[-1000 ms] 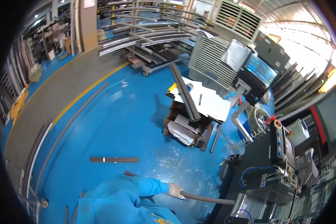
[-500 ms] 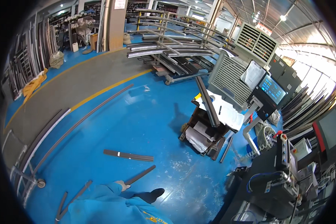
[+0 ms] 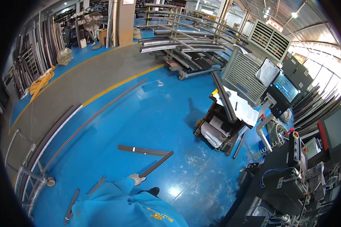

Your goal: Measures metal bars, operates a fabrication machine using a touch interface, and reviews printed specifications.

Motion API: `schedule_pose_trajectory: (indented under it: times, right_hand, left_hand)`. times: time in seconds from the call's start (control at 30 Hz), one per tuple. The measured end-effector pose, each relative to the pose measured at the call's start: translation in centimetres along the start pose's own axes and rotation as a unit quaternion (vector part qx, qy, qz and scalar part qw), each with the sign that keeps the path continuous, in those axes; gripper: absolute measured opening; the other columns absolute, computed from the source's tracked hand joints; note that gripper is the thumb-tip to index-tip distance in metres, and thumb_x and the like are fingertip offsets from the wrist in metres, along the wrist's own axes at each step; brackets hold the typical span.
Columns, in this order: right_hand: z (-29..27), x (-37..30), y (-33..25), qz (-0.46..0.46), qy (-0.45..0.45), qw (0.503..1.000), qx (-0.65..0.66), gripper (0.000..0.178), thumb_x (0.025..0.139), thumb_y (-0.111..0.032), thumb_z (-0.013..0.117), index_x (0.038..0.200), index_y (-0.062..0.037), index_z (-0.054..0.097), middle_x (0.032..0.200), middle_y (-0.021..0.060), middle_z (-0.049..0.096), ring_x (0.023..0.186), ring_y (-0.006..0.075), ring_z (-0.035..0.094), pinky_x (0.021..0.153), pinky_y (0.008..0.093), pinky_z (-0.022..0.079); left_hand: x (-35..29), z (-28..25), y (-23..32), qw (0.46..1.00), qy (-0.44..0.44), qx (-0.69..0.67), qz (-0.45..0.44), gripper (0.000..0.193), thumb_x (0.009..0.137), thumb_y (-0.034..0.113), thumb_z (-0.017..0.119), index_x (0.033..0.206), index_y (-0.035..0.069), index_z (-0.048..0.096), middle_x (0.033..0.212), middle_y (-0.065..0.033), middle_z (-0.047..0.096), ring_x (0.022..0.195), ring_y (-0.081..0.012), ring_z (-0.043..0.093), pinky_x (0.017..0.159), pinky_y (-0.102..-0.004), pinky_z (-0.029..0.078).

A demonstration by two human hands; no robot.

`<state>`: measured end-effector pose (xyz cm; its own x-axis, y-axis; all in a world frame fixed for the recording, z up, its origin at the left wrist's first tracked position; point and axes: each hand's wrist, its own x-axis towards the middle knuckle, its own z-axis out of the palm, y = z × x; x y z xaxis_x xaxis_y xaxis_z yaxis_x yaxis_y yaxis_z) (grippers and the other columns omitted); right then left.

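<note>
Toward the bottom of the head view, my left hand (image 3: 136, 179), in a pale glove, has its grip closed on the near part of a straight, narrow dark grey strip (image 3: 157, 164). It slants up and to the right, away from me, above the glossy blue floor (image 3: 155, 121). Its far end meets, as I see it, the right end of a flat, ridged dark grey length (image 3: 151, 152) with a small white mark; I cannot tell whether they touch. My dark shoe (image 3: 154, 191) shows just below my hand. My right hand is out of view, so I cannot tell its grip. Farther off, a long dark profile (image 3: 223, 97) lies across white papers (image 3: 244, 111) on a dark brown, shelved surface (image 3: 215, 113).
</note>
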<state>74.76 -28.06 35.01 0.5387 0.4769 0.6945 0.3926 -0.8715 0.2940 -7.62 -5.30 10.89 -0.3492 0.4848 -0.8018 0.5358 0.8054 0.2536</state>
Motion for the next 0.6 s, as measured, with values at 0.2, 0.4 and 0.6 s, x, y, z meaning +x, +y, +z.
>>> schedule_pose_trajectory:
  times: [0.2, 0.4, 0.6]
  right_hand:
    - [-6.0, 1.9, -4.3, 0.017, -0.162, 0.986, -0.032, 0.078, 0.074, -0.044, 0.068, 0.144, -0.0151, 0.05, 0.121, 0.0201, 0.06, 0.11, 0.0398, 0.057, 0.096, 0.0542, 0.041]
    - [-0.9, 1.5, -2.5, -0.164, 0.162, 0.914, 0.333, 0.078, 0.074, -0.046, 0.067, 0.145, -0.0188, 0.049, 0.127, 0.021, 0.057, 0.114, 0.0388, 0.055, 0.101, 0.0539, 0.036]
    - [-6.7, 2.2, -4.3, -0.105, -0.077, 0.984, 0.124, 0.079, 0.075, -0.048, 0.066, 0.147, -0.0222, 0.047, 0.132, 0.0225, 0.054, 0.119, 0.0386, 0.052, 0.105, 0.0536, 0.032]
  left_hand:
    - [2.2, -1.8, 1.9, 0.999, -0.02, 0.001, 0.035, 0.072, 0.092, 0.062, 0.055, 0.135, 0.005, 0.058, 0.135, -0.0099, 0.062, 0.122, -0.0336, 0.059, 0.104, -0.0436, 0.047]
    - [4.9, -2.1, 0.5, 0.999, -0.022, 0.023, 0.015, 0.069, 0.092, 0.062, 0.055, 0.133, 0.006, 0.06, 0.134, -0.009, 0.063, 0.122, -0.032, 0.059, 0.103, -0.0432, 0.046]
    - [5.2, 0.5, -2.4, 0.998, 0.042, 0.035, -0.017, 0.067, 0.091, 0.063, 0.053, 0.124, 0.006, 0.065, 0.121, -0.0112, 0.069, 0.111, -0.0331, 0.064, 0.096, -0.043, 0.049]
